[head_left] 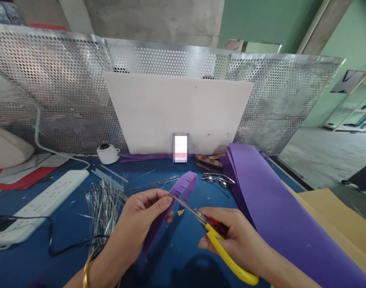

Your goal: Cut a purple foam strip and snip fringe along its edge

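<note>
My left hand (141, 218) is closed in a pinch on a long purple foam strip (183, 185) with a fringed edge, held above the blue table (65, 240). My right hand (231, 236) grips yellow-handled scissors (221, 248), and their blades (185, 208) reach the strip right at my left fingertips. A gold bangle (88, 266) sits on my left wrist. A tiny tan scrap (180, 212) lies just under the blades.
Large purple foam sheets (275, 208) drape at the right over brown cardboard (335, 216). A bundle of thin wires (103, 204), a white power strip (41, 202), glasses (217, 179), a white board (179, 112) and a perforated metal screen (51, 80) stand behind.
</note>
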A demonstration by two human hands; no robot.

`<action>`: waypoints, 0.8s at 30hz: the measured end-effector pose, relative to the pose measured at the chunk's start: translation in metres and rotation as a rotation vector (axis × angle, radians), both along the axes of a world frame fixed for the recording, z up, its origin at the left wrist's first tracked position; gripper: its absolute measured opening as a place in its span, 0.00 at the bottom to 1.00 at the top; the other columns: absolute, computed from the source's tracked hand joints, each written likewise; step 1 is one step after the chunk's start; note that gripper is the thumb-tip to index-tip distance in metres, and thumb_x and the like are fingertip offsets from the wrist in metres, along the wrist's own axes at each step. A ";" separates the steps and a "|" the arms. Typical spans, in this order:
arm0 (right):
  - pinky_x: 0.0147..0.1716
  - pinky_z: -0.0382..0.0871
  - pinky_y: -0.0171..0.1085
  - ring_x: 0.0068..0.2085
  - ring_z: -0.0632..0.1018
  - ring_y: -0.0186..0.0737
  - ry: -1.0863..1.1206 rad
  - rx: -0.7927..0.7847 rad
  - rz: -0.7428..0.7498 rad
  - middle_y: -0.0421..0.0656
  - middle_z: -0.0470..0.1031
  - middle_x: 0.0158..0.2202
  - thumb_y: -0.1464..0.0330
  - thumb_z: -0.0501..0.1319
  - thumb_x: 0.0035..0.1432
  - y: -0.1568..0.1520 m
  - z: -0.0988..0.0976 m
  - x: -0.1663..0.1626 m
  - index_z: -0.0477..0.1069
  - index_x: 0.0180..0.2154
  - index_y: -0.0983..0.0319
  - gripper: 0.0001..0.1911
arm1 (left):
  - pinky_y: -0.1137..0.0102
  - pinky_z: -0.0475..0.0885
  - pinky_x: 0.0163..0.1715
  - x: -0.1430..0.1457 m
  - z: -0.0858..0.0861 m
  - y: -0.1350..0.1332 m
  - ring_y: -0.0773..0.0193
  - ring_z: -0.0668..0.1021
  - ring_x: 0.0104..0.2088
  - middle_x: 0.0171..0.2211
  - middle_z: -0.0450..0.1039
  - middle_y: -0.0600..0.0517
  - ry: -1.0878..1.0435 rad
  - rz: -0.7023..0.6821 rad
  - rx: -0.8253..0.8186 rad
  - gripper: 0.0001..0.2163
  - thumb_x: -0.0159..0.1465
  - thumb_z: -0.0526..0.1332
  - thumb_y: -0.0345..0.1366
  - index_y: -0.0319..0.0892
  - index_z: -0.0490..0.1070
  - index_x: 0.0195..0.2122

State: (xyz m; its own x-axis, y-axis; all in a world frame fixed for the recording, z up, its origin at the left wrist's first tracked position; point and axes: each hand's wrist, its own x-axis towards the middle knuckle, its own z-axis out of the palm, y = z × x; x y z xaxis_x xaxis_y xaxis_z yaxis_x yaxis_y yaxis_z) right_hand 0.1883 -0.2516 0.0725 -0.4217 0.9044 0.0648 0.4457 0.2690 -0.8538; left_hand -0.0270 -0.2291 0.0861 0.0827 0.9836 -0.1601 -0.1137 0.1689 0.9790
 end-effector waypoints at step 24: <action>0.25 0.52 0.32 0.27 0.56 0.32 0.063 -0.062 0.007 0.33 0.56 0.24 0.63 0.69 0.52 0.004 -0.007 0.002 0.73 0.31 0.63 0.11 | 0.78 0.70 0.26 0.003 0.002 0.002 0.69 0.76 0.23 0.21 0.76 0.56 -0.032 -0.063 0.003 0.07 0.54 0.70 0.39 0.43 0.78 0.25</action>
State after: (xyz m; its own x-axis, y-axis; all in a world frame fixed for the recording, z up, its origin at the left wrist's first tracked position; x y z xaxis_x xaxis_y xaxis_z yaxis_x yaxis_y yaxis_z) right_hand 0.1906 -0.2475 0.0656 -0.4251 0.9044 0.0353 0.3884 0.2176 -0.8954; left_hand -0.0240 -0.2270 0.0881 0.1494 0.9768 -0.1536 -0.1347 0.1740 0.9755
